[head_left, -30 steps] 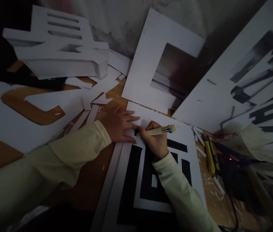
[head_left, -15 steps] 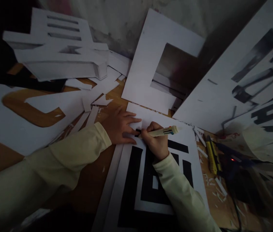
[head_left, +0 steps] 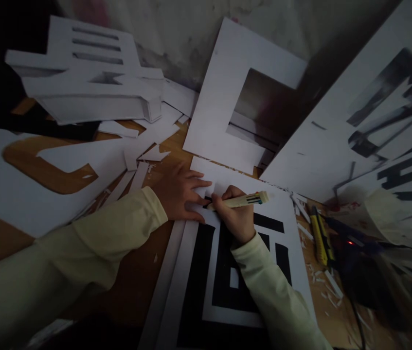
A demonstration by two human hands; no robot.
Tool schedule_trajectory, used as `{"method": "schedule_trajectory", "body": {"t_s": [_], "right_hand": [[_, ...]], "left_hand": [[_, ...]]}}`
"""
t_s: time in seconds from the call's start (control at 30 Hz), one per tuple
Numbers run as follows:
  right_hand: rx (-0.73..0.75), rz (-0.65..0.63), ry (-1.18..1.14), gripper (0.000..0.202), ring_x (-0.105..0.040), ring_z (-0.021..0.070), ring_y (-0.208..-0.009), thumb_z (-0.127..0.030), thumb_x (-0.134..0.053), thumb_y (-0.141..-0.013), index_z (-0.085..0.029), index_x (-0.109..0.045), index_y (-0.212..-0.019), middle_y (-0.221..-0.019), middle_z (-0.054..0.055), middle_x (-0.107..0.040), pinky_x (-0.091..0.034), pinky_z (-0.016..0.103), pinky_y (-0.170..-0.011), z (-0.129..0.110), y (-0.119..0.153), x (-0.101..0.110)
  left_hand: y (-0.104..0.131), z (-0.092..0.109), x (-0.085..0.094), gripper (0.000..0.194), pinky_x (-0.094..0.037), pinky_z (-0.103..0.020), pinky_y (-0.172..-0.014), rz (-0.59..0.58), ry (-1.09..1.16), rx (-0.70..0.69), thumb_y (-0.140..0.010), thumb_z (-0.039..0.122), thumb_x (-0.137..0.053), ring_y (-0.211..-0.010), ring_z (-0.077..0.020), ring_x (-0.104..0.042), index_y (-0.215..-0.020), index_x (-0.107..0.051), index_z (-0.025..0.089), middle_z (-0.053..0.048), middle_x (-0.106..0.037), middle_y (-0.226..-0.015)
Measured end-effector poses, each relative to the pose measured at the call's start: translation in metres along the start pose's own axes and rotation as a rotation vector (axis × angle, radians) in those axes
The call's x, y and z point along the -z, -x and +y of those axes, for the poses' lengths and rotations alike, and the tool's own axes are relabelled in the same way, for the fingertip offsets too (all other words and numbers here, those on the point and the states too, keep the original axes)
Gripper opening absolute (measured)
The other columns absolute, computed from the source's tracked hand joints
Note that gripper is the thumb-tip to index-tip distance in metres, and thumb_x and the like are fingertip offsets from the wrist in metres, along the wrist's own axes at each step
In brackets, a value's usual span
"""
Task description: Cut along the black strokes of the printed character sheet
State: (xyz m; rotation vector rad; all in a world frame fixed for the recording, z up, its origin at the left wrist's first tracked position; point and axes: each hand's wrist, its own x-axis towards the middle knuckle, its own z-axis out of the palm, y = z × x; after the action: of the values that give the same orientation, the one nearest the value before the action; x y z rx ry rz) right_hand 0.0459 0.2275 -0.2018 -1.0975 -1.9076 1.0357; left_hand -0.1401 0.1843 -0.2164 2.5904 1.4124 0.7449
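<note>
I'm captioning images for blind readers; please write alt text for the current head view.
A person's right hand holds a multicolor pen over a white board with bold black shapes, while the left hand lies spread across its left edge. White offcuts and a yellow utility knife lie nearby.

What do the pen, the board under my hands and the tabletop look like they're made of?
Pen: likely plastic, smooth, given its even cream barrel and coloured bits near one end.
Board: probably foam board or thick card, matte white, judging by its flat, stiff look.
Tabletop: brown, perhaps wood or laminate; dim light leaves its finish unclear.
</note>
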Motion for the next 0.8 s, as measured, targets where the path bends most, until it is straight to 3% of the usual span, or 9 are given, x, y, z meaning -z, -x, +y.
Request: {"method": "schedule_trajectory", "body": {"t_s": [0.8], "right_hand": [[0.030,0.043,0.010,0.026,-0.032,0.0082,-0.047,-0.019,-0.055,-0.066,-0.023,-0.033,-0.054,-0.050,-0.008,-0.034,-0.028,0.024,-0.046,0.0027,0.0011,0.0002]], "left_hand": [[0.0006,-0.0004,0.0002,0.037,-0.022,-0.059,-0.105,-0.008,0.025,0.014,-0.072,0.059,-0.068,-0.121,-0.0319,-0.049,-0.096,-0.072,0.031,-0.004,-0.059,-0.130]]}}
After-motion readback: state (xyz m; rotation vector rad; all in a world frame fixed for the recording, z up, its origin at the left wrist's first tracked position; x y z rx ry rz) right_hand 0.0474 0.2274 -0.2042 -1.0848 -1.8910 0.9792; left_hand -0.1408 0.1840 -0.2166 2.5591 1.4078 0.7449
